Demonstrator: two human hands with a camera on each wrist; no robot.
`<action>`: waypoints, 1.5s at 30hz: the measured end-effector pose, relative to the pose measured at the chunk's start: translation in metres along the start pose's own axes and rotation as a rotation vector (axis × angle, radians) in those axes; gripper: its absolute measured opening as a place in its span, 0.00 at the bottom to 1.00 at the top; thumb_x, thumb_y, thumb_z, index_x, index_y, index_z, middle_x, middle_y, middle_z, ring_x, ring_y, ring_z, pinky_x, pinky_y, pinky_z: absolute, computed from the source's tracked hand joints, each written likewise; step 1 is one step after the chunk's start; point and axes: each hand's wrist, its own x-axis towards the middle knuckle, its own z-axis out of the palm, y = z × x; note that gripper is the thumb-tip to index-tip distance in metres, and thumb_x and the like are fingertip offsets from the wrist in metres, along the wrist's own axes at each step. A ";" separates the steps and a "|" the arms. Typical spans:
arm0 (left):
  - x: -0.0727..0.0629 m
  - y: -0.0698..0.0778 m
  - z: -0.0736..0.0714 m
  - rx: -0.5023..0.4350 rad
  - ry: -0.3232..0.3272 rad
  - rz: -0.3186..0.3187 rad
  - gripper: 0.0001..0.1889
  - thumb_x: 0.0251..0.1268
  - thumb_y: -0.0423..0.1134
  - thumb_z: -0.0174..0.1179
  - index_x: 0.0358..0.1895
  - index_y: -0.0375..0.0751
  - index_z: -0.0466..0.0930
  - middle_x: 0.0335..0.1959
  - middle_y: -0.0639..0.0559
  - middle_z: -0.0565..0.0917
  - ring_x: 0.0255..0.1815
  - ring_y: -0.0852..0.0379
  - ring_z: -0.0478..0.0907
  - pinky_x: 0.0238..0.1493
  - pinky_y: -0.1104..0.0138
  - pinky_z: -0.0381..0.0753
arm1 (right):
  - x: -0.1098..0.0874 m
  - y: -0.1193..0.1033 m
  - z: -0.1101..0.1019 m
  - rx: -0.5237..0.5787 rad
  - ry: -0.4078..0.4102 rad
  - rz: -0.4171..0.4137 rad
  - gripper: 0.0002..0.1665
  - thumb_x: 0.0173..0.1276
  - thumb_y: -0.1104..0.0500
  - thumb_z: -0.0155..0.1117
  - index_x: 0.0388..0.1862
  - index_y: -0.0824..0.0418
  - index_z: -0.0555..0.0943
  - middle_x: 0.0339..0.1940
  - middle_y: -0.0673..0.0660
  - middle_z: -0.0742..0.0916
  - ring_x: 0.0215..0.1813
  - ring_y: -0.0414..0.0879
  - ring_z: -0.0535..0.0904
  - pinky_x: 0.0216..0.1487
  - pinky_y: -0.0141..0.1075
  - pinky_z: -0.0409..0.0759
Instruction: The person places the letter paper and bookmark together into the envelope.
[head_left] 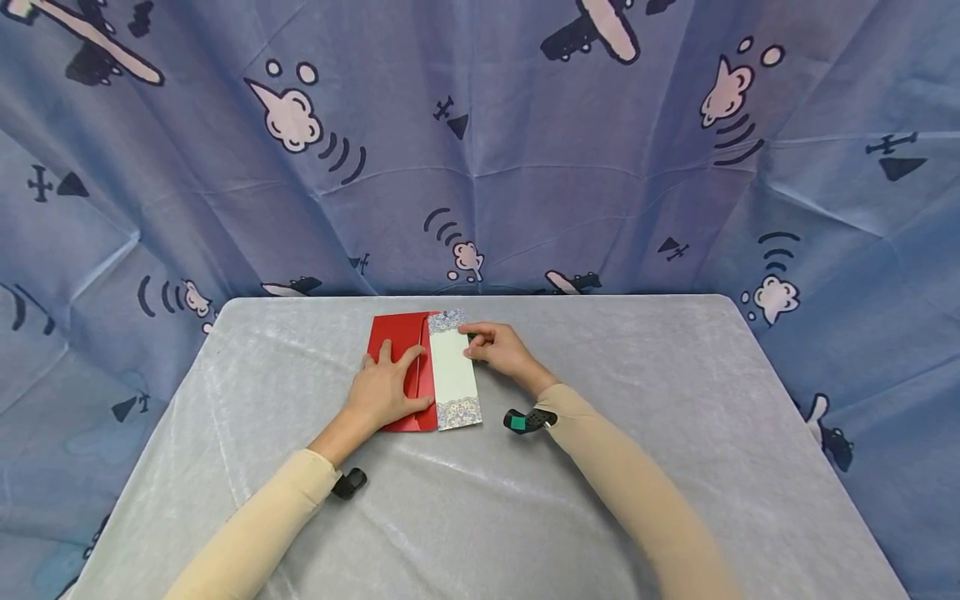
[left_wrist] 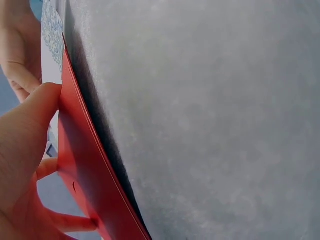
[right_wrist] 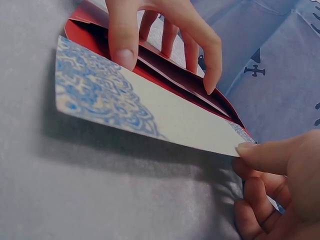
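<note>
A red envelope lies on the table with its long open side facing right. My left hand rests on it with fingers spread, the thumb at the envelope's lower right part. At the envelope's mouth is a pale card with blue lace-like patterns at both ends. My right hand pinches the card's right edge between thumb and fingers. In the right wrist view, the envelope's mouth gapes under the left fingers, and the card slants along it, its near edge raised above the cloth.
A light grey cloth covers the table. Behind it hangs a blue patterned curtain. A black wrist strap with a green patch sits at my right wrist, and a black device at my left.
</note>
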 end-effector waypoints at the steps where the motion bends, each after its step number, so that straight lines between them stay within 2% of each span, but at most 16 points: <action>1: 0.000 0.000 0.000 -0.003 0.002 0.001 0.45 0.50 0.66 0.67 0.72 0.59 0.63 0.72 0.27 0.63 0.60 0.20 0.72 0.44 0.42 0.85 | 0.000 0.000 0.000 -0.004 0.001 -0.010 0.24 0.64 0.68 0.66 0.60 0.63 0.80 0.27 0.49 0.83 0.28 0.37 0.71 0.31 0.29 0.68; 5: -0.001 -0.001 0.000 -0.012 0.011 0.007 0.43 0.50 0.65 0.67 0.72 0.59 0.63 0.72 0.27 0.64 0.58 0.21 0.73 0.43 0.43 0.85 | 0.002 -0.001 0.001 -0.032 0.008 -0.016 0.24 0.63 0.68 0.66 0.60 0.65 0.80 0.26 0.49 0.83 0.27 0.36 0.71 0.30 0.28 0.68; 12: -0.001 -0.001 -0.001 -0.020 -0.009 0.002 0.40 0.56 0.62 0.64 0.73 0.59 0.63 0.72 0.26 0.64 0.60 0.20 0.71 0.45 0.41 0.84 | 0.007 -0.001 0.004 -0.051 0.026 0.037 0.24 0.63 0.68 0.68 0.60 0.64 0.81 0.29 0.55 0.84 0.28 0.37 0.72 0.32 0.28 0.69; 17: 0.000 -0.001 -0.001 -0.030 -0.024 -0.015 0.37 0.61 0.63 0.60 0.73 0.59 0.63 0.73 0.26 0.63 0.62 0.19 0.70 0.47 0.41 0.84 | 0.007 -0.004 0.006 -0.057 0.036 0.055 0.25 0.62 0.68 0.68 0.60 0.63 0.81 0.28 0.53 0.83 0.29 0.37 0.71 0.32 0.28 0.69; 25: 0.000 -0.001 0.000 -0.020 -0.055 -0.021 0.45 0.52 0.73 0.60 0.74 0.59 0.62 0.74 0.26 0.61 0.65 0.17 0.66 0.49 0.41 0.83 | 0.006 -0.007 0.009 -0.048 0.050 0.082 0.24 0.62 0.68 0.68 0.58 0.63 0.82 0.25 0.49 0.82 0.27 0.38 0.71 0.30 0.29 0.68; 35: 0.000 0.001 0.001 -0.015 -0.049 -0.018 0.46 0.52 0.74 0.59 0.74 0.57 0.62 0.74 0.26 0.61 0.65 0.17 0.67 0.49 0.41 0.83 | 0.007 -0.006 0.008 0.034 0.082 0.149 0.25 0.60 0.67 0.69 0.58 0.60 0.83 0.24 0.45 0.83 0.30 0.37 0.74 0.34 0.29 0.71; 45: 0.000 0.001 0.000 -0.022 -0.042 -0.019 0.46 0.54 0.73 0.59 0.75 0.57 0.61 0.74 0.26 0.61 0.66 0.17 0.65 0.50 0.40 0.83 | 0.008 -0.006 0.019 -0.025 0.140 0.119 0.24 0.59 0.68 0.70 0.56 0.61 0.84 0.24 0.50 0.85 0.27 0.36 0.74 0.32 0.28 0.71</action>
